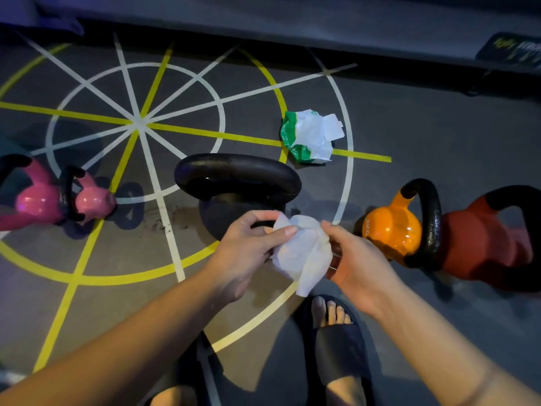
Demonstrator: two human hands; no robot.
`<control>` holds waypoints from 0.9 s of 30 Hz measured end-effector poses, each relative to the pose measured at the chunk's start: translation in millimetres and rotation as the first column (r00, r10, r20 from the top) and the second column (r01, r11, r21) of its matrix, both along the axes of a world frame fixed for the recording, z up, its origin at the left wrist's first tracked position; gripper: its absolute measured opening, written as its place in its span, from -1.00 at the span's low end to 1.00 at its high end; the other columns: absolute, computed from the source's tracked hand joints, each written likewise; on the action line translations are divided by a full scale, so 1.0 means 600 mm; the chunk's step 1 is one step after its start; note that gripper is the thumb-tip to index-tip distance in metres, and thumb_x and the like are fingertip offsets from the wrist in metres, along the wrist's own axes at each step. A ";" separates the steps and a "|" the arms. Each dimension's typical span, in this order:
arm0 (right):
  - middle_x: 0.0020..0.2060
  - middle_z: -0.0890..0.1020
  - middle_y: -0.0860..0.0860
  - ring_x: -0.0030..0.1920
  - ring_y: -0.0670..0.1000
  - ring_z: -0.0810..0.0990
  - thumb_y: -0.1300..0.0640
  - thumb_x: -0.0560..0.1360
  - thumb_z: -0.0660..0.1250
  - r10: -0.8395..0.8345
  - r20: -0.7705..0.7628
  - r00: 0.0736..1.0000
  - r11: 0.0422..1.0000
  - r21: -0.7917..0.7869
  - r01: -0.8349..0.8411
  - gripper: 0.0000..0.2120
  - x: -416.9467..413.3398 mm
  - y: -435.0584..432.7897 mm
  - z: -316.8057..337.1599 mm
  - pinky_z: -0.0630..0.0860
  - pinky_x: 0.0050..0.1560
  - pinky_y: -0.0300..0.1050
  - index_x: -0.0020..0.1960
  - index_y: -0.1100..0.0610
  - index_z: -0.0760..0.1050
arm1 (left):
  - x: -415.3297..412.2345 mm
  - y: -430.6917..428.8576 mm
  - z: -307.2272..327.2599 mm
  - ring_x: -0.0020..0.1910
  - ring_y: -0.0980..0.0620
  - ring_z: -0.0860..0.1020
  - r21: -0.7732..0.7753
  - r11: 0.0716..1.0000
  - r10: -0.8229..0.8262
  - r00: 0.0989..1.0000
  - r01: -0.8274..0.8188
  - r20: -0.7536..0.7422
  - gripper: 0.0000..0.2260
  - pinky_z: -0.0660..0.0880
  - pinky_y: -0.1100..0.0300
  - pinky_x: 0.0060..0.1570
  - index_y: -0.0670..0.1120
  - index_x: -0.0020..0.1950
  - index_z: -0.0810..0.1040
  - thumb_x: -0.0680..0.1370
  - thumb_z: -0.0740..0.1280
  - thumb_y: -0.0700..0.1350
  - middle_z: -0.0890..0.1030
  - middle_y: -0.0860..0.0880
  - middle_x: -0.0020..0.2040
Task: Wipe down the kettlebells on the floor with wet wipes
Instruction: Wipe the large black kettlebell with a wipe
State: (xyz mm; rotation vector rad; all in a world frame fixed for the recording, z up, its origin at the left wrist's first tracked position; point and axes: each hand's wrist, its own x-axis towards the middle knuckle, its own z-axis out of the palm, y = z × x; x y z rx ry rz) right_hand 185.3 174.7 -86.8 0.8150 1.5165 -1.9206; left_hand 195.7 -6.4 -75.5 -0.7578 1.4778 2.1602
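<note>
Floor: the grey floor (409,127) is showing yellow and white lines.
Middle: the black kettlebell (237,177) is standing upright, just behind the hands.
Right: the red kettlebell (480,244) is sitting just beside the orange kettlebell (392,230).
Left: the big pink kettlebell (35,197) and small pink kettlebell (93,199) are lying side by side.
Beyond: the wipes pack (307,139) is lying open.
Hands: the left hand (246,250) and right hand (357,259) are each pinching an edge.
Wipe: the white wipe (301,253) is hanging between them, in front of the black kettlebell.

Both hands, left hand (244,247) and right hand (355,259), pinch a white wipe (301,253) above the black kettlebell (237,183).
</note>
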 end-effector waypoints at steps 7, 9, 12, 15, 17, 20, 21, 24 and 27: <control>0.06 0.72 0.21 0.11 0.18 0.70 -0.09 0.47 0.47 0.273 -0.127 0.954 0.961 0.084 -0.264 -0.58 0.003 -0.007 0.019 0.60 0.19 0.17 0.15 0.21 0.67 | 0.000 -0.007 0.001 -0.14 -0.07 0.64 -0.166 0.984 -0.091 0.973 0.056 -0.211 -0.61 0.57 0.08 -0.08 -0.03 0.30 0.54 0.50 0.52 -0.20 0.63 -0.14 -0.21; 0.03 0.70 0.28 0.11 0.27 0.68 0.09 0.49 0.50 0.246 -0.129 0.961 0.962 0.154 -0.226 -0.71 -0.005 -0.002 0.020 0.59 0.18 0.22 0.10 0.28 0.66 | 0.001 -0.011 0.004 -0.14 -0.08 0.65 -0.184 0.981 -0.099 0.965 0.054 -0.242 -0.63 0.58 0.07 -0.10 -0.04 0.30 0.55 0.52 0.49 -0.22 0.61 -0.22 -0.18; -0.02 0.72 0.26 0.04 0.26 0.70 0.21 0.57 0.42 0.217 -0.123 0.968 0.958 0.215 -0.187 -0.84 -0.007 0.010 0.020 0.67 0.07 0.18 0.07 0.30 0.65 | 0.007 -0.015 0.003 -0.15 -0.10 0.66 -0.231 0.973 -0.061 0.961 -0.003 -0.270 -0.68 0.61 0.01 -0.13 -0.05 0.28 0.55 0.56 0.45 -0.26 0.60 -0.14 -0.22; -0.09 0.71 0.25 -0.11 0.17 0.74 0.22 0.62 0.35 0.192 -0.174 0.966 0.937 0.326 -0.128 -0.85 -0.003 0.010 0.015 0.70 -0.12 0.05 0.00 0.25 0.67 | 0.012 -0.016 0.001 -0.17 -0.08 0.65 -0.254 0.964 0.013 0.969 -0.078 -0.245 -0.72 0.63 0.07 -0.19 -0.03 0.25 0.55 0.58 0.43 -0.25 0.60 -0.09 -0.22; -0.10 0.71 0.24 -0.08 0.19 0.73 0.22 0.63 0.32 0.118 -0.191 0.974 0.951 0.303 -0.056 -0.84 -0.001 0.005 0.009 0.70 -0.05 0.09 -0.02 0.24 0.67 | 0.014 -0.013 -0.002 -0.14 -0.07 0.67 -0.229 0.966 0.076 0.979 -0.119 -0.188 -0.71 0.64 0.08 -0.17 -0.04 0.26 0.53 0.57 0.45 -0.23 0.64 -0.11 -0.17; 0.00 0.73 0.19 0.06 0.17 0.72 0.19 0.64 0.27 0.024 -0.136 0.990 0.988 0.154 -0.003 -0.82 -0.004 0.000 0.005 0.63 0.19 0.18 0.12 0.23 0.62 | 0.017 -0.007 -0.011 0.01 -0.11 0.72 -0.138 0.977 0.167 0.986 -0.163 0.022 -0.58 0.65 -0.08 0.11 -0.10 0.30 0.48 0.50 0.54 -0.19 0.72 -0.13 0.01; 0.03 0.72 0.20 0.08 0.17 0.72 0.18 0.65 0.27 0.021 -0.116 0.993 0.993 0.119 -0.007 -0.81 -0.005 0.001 0.006 0.61 0.22 0.19 0.15 0.24 0.61 | 0.018 -0.008 -0.014 0.02 -0.10 0.72 -0.085 0.983 0.169 0.980 -0.161 0.101 -0.52 0.63 -0.10 0.15 -0.12 0.33 0.44 0.49 0.55 -0.20 0.73 -0.15 0.03; 0.02 0.74 0.15 0.08 0.13 0.72 0.22 0.63 0.32 0.123 -0.130 0.984 0.987 0.122 -0.108 -0.83 -0.002 0.006 0.010 0.61 0.22 0.14 0.18 0.21 0.60 | 0.022 -0.019 -0.015 0.01 -0.11 0.73 -0.041 0.999 0.034 0.985 -0.028 0.172 -0.48 0.63 -0.03 0.14 -0.05 0.36 0.41 0.48 0.54 -0.26 0.74 -0.18 -0.01; 0.02 0.75 0.11 0.06 0.10 0.73 0.32 0.61 0.31 0.200 -0.157 0.967 0.968 0.185 -0.170 -0.78 -0.001 0.014 0.011 0.64 0.17 0.07 0.23 0.18 0.59 | 0.019 -0.029 -0.008 -0.04 -0.19 0.70 -0.137 0.985 -0.099 0.994 0.103 0.034 -0.59 0.60 0.01 0.04 -0.06 0.29 0.57 0.48 0.51 -0.30 0.72 -0.23 -0.04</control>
